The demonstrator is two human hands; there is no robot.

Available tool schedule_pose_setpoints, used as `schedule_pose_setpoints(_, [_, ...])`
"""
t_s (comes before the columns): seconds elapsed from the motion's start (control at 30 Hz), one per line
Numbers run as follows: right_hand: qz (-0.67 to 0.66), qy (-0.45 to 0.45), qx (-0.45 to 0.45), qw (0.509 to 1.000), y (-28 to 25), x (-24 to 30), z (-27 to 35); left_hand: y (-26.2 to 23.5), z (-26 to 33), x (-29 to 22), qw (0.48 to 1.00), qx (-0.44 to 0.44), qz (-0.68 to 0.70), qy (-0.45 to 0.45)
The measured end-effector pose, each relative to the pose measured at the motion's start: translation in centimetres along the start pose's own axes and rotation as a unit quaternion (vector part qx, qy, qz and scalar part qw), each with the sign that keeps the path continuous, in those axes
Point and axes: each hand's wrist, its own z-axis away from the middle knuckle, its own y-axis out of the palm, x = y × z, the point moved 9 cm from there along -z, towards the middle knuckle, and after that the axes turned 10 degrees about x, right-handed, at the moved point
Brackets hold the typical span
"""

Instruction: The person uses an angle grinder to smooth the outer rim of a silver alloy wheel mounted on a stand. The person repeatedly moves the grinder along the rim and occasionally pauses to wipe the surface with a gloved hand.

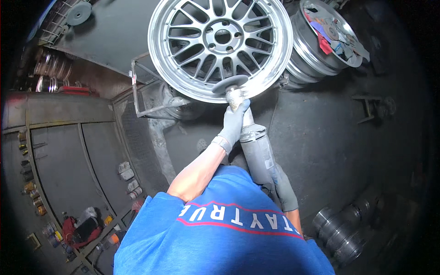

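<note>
A silver multi-spoke car wheel [222, 53] with a bright polished lip faces me at the top middle. My left hand [233, 123], in a grey glove, is wrapped round the neck of a grey power polisher [257, 156], just behind its head. Farther back, my gloved right hand [286, 191] grips the rear of the tool's body, its fingers partly hidden. The thin round disc [225, 85] on the polisher lies over the wheel's near lip; whether they touch I cannot tell.
Right of the wheel, stacked rims [316, 55] carry coloured cloths [325, 39] and small discs. A metal frame [135, 87] stands at the left, near a wall panel [64, 160]. More rims [337, 233] lie at the lower right, and a small metal stand [366, 107] is farther right.
</note>
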Motion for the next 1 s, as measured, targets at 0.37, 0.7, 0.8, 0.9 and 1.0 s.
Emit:
schedule_pose_setpoints(0.37, [-0.047, -0.040, 0.033, 0.998, 8.6, -2.8, -2.5, -7.3, 1.3, -4.2, 0.999, 0.009, -0.033, 0.009])
schedule_pose_setpoints(0.7, [0.079, -0.020, -0.046, 0.996, 0.5, 1.0, 2.1, 1.1, 0.9, 1.6, 0.998, 0.047, 0.025, -0.019])
schedule_pose_setpoints(0.8, [0.068, 0.010, -0.079, 0.995, -0.5, 3.5, 3.4, 4.5, -0.3, 2.4, 0.994, 0.077, 0.073, -0.021])
schedule_pose_setpoints(0.9, [0.131, -0.031, -0.078, 0.988, -1.8, 3.9, 3.3, 5.6, -1.1, 2.5, 0.992, 0.095, 0.078, -0.018])
schedule_pose_setpoints(1.0, [0.124, -0.023, -0.106, 0.986, -1.4, 2.5, 3.2, 5.2, -1.1, 2.5, 0.992, 0.096, 0.079, -0.025])
